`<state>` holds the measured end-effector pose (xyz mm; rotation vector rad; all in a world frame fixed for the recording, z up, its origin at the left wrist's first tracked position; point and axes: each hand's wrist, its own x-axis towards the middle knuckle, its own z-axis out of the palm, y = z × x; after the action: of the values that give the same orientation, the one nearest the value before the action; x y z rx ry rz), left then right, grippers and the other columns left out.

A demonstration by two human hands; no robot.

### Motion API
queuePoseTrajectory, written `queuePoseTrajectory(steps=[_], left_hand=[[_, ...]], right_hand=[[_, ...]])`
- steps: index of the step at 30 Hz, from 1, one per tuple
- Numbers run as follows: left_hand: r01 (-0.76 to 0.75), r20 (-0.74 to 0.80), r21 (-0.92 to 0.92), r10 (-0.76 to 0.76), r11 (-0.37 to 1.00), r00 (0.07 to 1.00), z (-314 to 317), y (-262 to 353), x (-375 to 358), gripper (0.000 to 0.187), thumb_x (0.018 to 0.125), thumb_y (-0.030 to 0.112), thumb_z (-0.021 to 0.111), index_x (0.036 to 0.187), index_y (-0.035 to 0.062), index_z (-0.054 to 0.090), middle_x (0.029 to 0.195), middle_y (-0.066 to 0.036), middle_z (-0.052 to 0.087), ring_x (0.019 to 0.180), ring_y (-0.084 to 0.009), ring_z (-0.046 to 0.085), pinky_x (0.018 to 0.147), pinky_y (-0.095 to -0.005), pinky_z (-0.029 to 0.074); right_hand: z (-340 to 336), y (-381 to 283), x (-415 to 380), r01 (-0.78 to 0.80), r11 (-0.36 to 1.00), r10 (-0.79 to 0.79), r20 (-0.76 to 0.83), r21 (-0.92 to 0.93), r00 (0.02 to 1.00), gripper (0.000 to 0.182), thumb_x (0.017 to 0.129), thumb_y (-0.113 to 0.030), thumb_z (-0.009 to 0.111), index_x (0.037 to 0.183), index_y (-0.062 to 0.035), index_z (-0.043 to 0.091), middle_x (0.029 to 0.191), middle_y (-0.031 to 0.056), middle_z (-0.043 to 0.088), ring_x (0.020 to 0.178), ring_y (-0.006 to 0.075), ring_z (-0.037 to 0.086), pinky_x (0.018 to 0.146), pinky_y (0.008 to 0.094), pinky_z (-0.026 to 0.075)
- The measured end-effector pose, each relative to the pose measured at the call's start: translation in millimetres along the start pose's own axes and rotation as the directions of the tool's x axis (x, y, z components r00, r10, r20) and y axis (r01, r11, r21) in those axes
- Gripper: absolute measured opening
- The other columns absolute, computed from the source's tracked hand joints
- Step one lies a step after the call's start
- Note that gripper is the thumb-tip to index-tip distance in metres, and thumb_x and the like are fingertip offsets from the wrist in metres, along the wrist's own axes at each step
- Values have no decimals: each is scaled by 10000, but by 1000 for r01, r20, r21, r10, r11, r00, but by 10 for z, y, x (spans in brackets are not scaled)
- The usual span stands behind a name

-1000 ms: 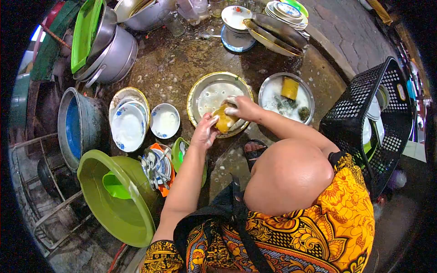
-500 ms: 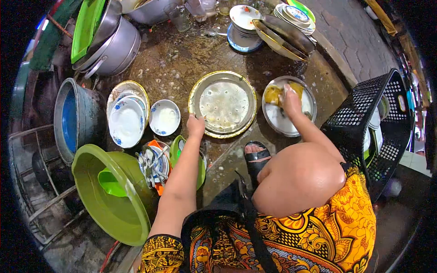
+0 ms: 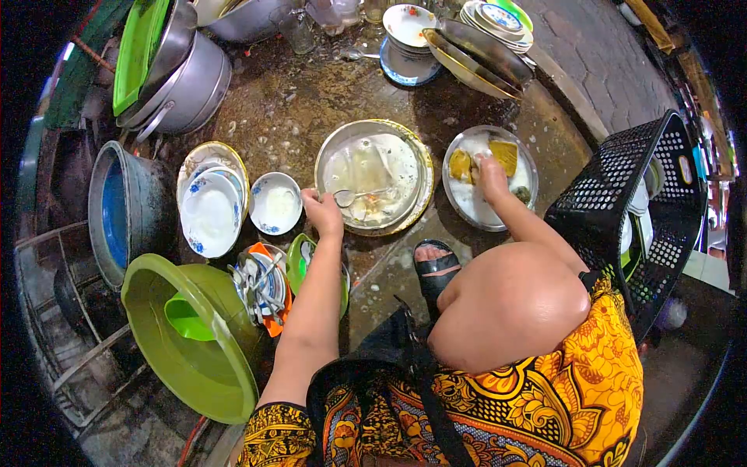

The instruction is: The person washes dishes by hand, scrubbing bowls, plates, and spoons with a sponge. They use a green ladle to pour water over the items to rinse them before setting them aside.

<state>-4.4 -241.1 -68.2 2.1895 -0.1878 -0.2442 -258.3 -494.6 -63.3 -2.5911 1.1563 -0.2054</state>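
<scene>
A round shallow metal pan point(image 3: 332, 171) sits over a yellow-rimmed plate point(image 3: 424, 206). My left hand point(image 3: 323, 215) is closed on the pan's near-left rim. Inside the pan are murky liquid and a spoon point(image 3: 345, 198), its bowl close to my left fingers. To the right, a metal basin point(image 3: 453, 183) holds white suds. My right hand point(image 3: 490, 179) is in it with the fingers closed on a yellow sponge point(image 3: 503, 157); another yellow piece point(image 3: 461, 166) lies beside it. A dark scrubber point(image 3: 522, 193) rests near the basin's right side.
Bowls point(image 3: 210, 214) are stacked on the left beside a small bowl point(image 3: 276, 204). A green tub point(image 3: 191, 342) and a bunch of cutlery point(image 3: 261, 284) are nearer me. A black crate point(image 3: 591, 206) stands on the right. Pots point(image 3: 187, 93) and woks point(image 3: 475, 62) line the back.
The pan has tilted and shifted slightly left, and its liquid has moved. A spoon now shows near my left fingers. My right hand has drawn slightly back over the sponge.
</scene>
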Motion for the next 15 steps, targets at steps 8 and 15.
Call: queuePoseTrajectory(steps=[8,15], left_hand=[[-83,37,-165,90,983,995,46,75,31,356,707,-12,406,1062,-28,430,979,-199,534,931,-300,519,830,-340,374],[81,215,9,-81,997,973,-31,151,89,354,715,-17,393,1064,-31,450,1009,-212,521,922,-328,510,833,-374,379]], right_hand=[[51,92,17,96,989,-67,230,-116,971,173,678,-99,555,763,52,556,807,242,559,772,369,562,678,427,455],[-67,14,42,61,987,11,446,-148,895,151,660,-82,541,749,38,565,827,242,568,796,369,563,693,411,463]])
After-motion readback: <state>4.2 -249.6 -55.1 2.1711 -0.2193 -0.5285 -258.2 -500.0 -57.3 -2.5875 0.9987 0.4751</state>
